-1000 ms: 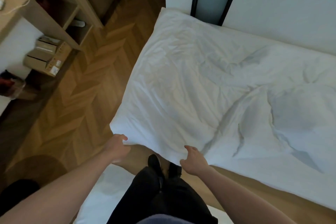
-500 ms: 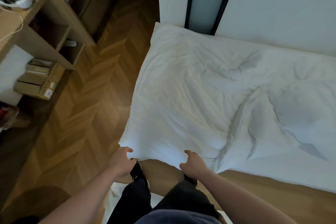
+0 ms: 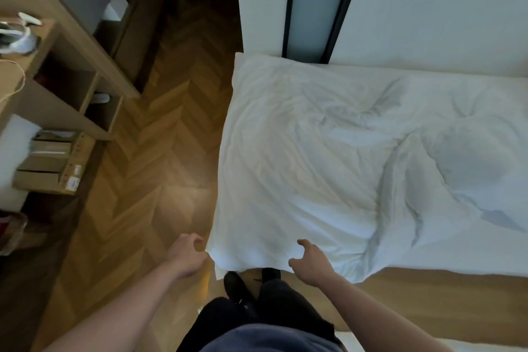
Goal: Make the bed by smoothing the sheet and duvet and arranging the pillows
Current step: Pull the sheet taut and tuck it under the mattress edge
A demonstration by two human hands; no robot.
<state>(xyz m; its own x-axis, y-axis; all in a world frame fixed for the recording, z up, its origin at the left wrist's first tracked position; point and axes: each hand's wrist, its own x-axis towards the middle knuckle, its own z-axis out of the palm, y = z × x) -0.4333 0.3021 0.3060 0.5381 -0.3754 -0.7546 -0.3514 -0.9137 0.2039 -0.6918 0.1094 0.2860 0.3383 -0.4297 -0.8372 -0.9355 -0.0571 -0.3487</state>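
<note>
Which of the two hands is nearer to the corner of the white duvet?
The left hand: it is right at the near-left corner of the duvet, beside the floor. The right hand meets the near edge further along, away from the corner.

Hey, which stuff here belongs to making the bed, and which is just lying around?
For the job: white duvet, left hand and right hand at its near edge.

Lying about: wooden shelf unit, cardboard boxes, white cable.

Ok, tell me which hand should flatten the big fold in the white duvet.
Right. The right hand sits at the crumpled white duvet's near edge, closer to the deep fold; the left hand is at the corner, farther away.
</note>
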